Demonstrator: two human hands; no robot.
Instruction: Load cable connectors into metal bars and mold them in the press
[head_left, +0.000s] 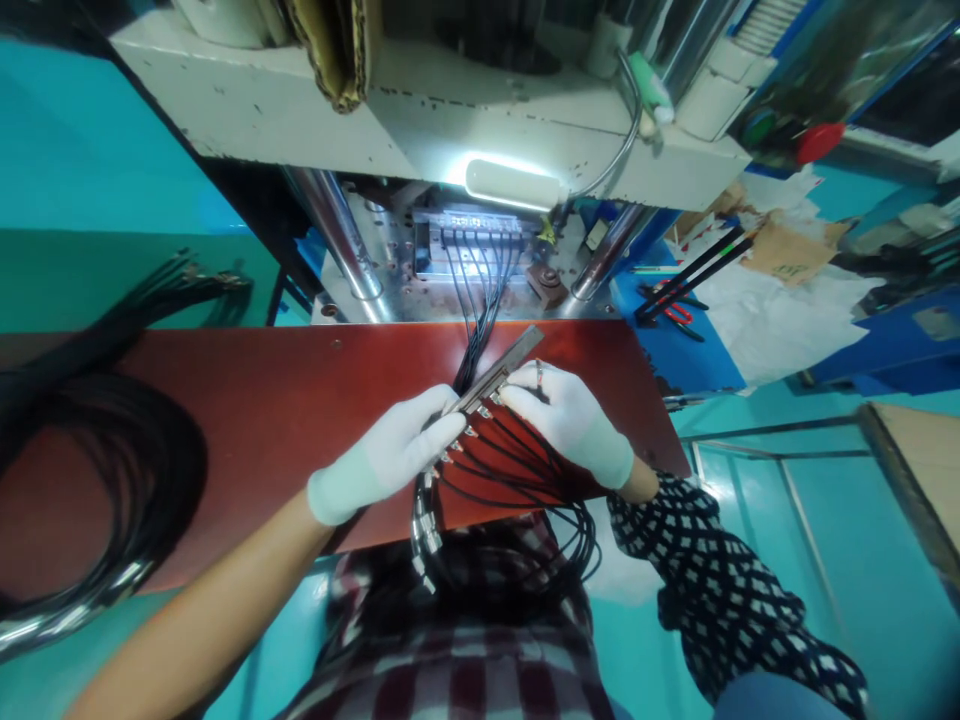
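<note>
A long metal bar fixture (527, 343) lies slantwise in front of me, above the red-brown board. My left hand (401, 445), in a white glove, pinches its lower left end between thumb and fingers. Small metal connectors (471, 431) on black cables (517, 482) sit along the bar's near edge. My right hand (566, 415), also gloved, has thumb and fingers closed on a cable connector near the bar's upper part. Its fingertips partly hide that connector. The cables run below the right hand and loop over my lap, where more connector ends (426, 540) hang.
A press with a lit lamp (514, 185) stands ahead; cables run from its metal mould (469, 250) to the red-brown board (262, 430). Coiled black cables (172, 470) lie on the left. Pliers (679, 310) rest on a blue surface at right. A red button (819, 143) is on the upper right.
</note>
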